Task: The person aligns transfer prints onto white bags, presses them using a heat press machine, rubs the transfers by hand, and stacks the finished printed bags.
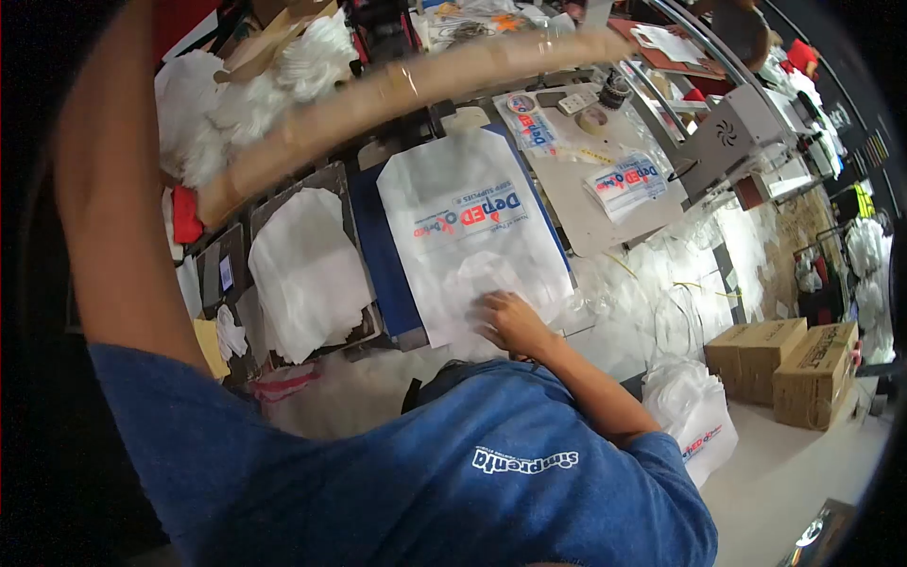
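My right hand (515,324) is at the near edge of a white bag (425,260), its fingers blurred, so I cannot tell whether they grip it. The bag lies flat on a blue board (377,255) and is wrinkled beside my fingers. Blue and red "DepED" lettering is printed on it, upside down from here. My left arm (118,208) is raised along the left side, and its hand is out of view beyond the top edge. A long blurred brown bar (416,90) slants above the board; what supports it is hidden.
White sheets or bags (312,269) are stacked left of the board. On the right, a grey board (590,213) carries printed plastic bags (628,184) and a tape roll (592,119). A grey machine (732,137) stands beyond. Cardboard boxes (814,376) sit at right, near a white bundle (685,406).
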